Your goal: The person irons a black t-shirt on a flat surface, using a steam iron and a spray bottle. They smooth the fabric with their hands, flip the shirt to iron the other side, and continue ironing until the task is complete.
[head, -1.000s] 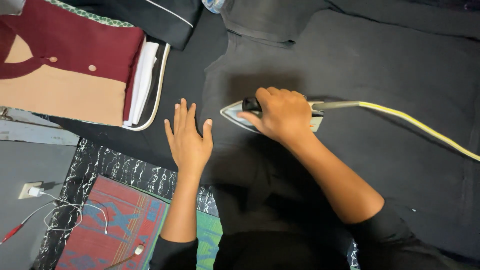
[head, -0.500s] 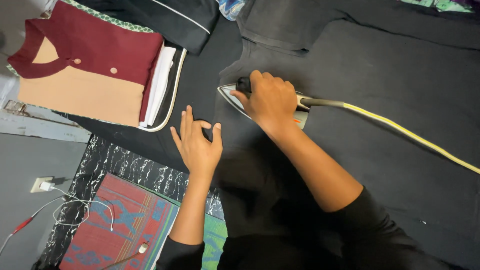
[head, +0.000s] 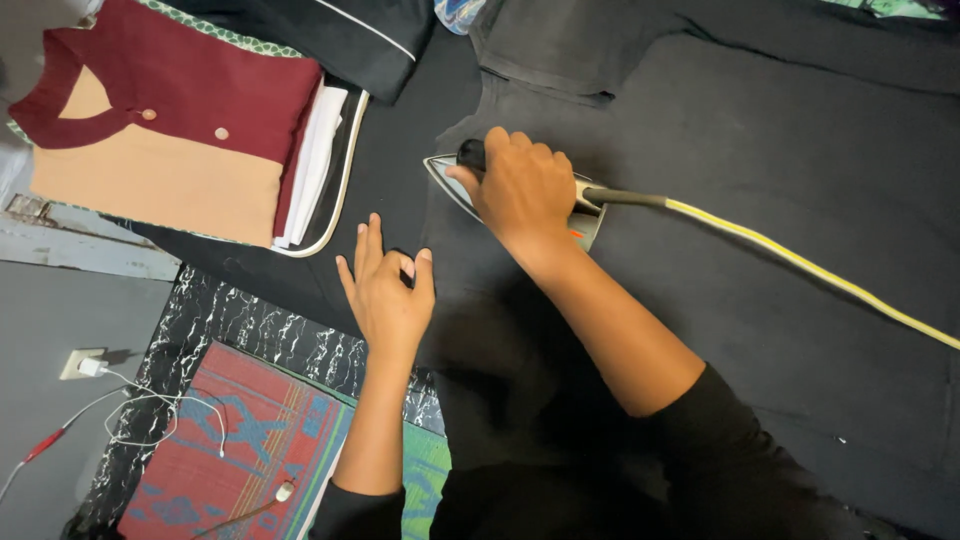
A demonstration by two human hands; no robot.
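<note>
Black cloth (head: 760,160) covers most of the frame, a dark garment spread flat over the ironing surface; on it, just above centre, sits the iron (head: 455,175), its pointed silvery soleplate aimed toward the upper left and its long axis running from there down toward the right, where the yellow cord (head: 800,270) trails off to the right edge. The right hand (head: 525,190) is clamped over the iron's black handle, fingers wrapped together around it, so most of the iron's body is hidden under the knuckles; the left hand (head: 385,290) lies palm down on the cloth just below and left of the iron's tip, near it but apart, fingers mostly together and flat, the index finger slightly bent, gripping nothing; of the two, the right is on the iron and the left is the nearer one to the cloth ahead of its nose. At upper left rests a stack of folded clothes (head: 180,150), maroon and tan on top; at lower left shows a black marbled sheet (head: 240,330), a red patterned mat (head: 230,450), and a white plug in a wall socket (head: 85,365) with thin wires trailing.
</note>
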